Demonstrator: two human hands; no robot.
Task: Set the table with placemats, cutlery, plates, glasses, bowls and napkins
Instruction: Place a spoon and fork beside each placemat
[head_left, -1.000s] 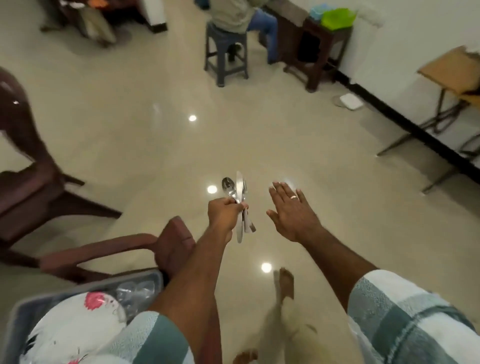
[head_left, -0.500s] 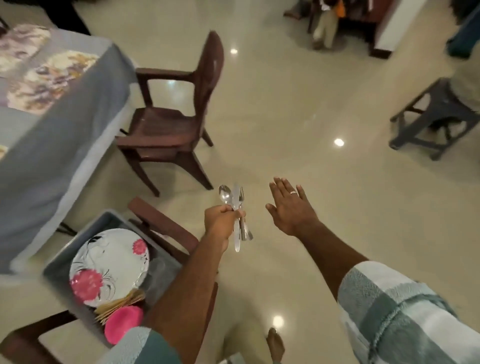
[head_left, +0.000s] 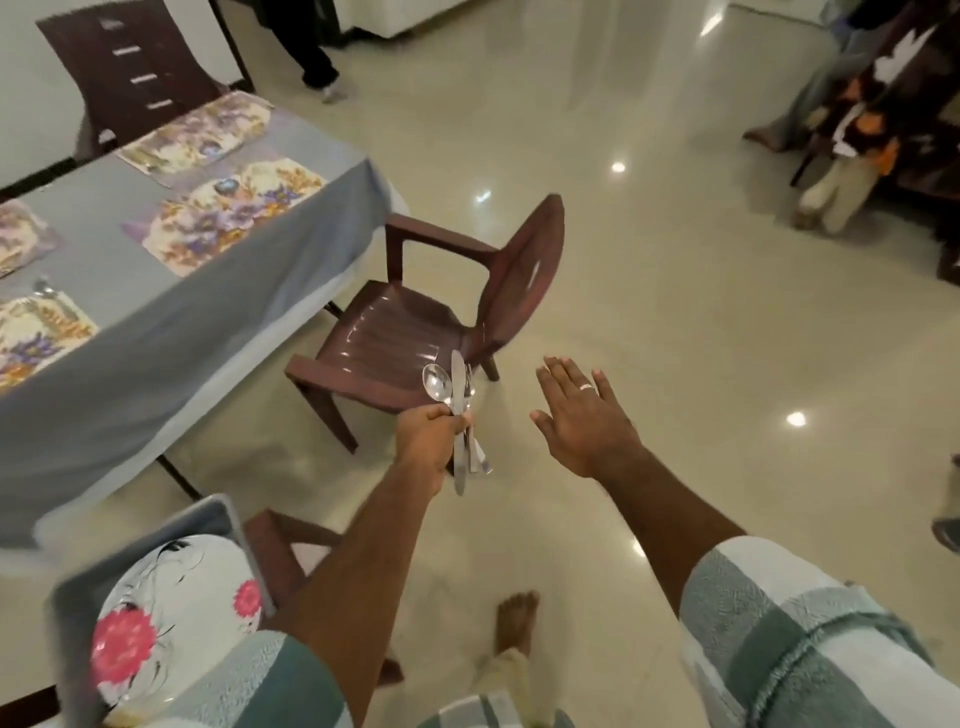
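the counter, draped in grey cloth, fills the left of the view, with floral placemats laid out and one spoon already set at the edge of the nearest mat. below it, a tray on a chair holds a flowered plate. at centre the left hand has its fingers curled tight round a bundle of cutlery, a spoon, knife and fork held upright, long axis nearly vertical, bowl and blade up. the bare mats lie up and to the left of that fist, past a brown chair, so the left hand is the nearer. the right hand hovers beside it, flat and spread, holding nothing.
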